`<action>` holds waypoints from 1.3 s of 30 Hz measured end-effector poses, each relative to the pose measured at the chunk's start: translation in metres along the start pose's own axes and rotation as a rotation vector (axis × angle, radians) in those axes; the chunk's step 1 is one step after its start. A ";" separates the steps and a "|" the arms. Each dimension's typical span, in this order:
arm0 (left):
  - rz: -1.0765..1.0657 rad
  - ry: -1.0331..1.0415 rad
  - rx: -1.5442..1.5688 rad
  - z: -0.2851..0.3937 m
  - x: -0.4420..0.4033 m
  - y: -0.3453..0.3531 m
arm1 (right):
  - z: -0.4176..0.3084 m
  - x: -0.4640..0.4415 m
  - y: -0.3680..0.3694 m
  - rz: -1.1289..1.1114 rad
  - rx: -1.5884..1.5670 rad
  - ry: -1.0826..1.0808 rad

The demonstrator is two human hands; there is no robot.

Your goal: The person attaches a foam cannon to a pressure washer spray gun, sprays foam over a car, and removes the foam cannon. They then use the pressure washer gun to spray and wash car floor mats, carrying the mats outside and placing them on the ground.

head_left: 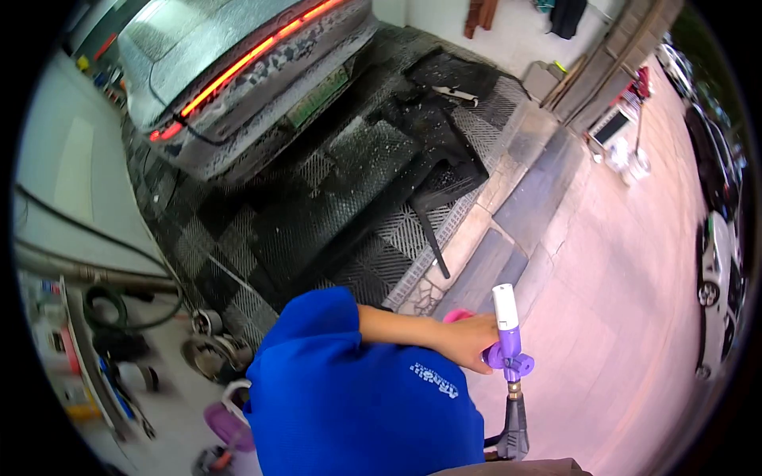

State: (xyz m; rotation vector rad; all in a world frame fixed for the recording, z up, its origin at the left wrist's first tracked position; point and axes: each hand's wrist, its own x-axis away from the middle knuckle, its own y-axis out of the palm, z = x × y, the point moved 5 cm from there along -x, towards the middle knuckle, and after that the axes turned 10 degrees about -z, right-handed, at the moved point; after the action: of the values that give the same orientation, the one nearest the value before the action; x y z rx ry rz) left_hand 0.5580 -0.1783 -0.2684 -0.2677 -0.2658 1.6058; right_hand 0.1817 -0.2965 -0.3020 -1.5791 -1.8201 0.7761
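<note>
1. White lettering (435,380) is running across the blue shirt (357,404), too small to read.
2. The car's green plate (319,97) is showing no legible characters.
3. The left hand (467,343) is touching the purple-and-white spray nozzle (508,329), which is sitting upright on the black spray gun (516,428) near the pavement side; whether its partly hidden fingers are clamping, I cannot tell.
4. Black mats (341,190) are lying on the patterned tile floor (385,262) behind the foam-flecked car (238,87).
5. A drain grate (425,259) is edging the tiles; beyond, parked cars (710,278) are lining the pale pavement (615,278).
6. A dark green hose (107,313) is lying coiled at left.
</note>
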 end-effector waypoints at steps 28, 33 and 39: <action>1.437 -0.387 0.110 -0.317 -0.513 -0.397 | -0.413 -0.816 0.530 -2.071 -0.164 0.208; 1.546 -0.620 -0.004 -0.388 -0.593 -0.508 | -0.515 -0.912 0.656 -2.308 -0.261 0.134; 1.801 -0.754 -0.040 -0.483 -0.684 -0.622 | -0.643 -1.047 0.815 -2.193 -0.151 -0.057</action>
State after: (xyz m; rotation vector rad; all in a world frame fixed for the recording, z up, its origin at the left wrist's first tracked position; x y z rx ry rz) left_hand 1.3383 -0.8261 -0.5119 0.2179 -0.7438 3.4715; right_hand 1.3086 -1.2081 -0.5699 0.8511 -2.2463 -0.4216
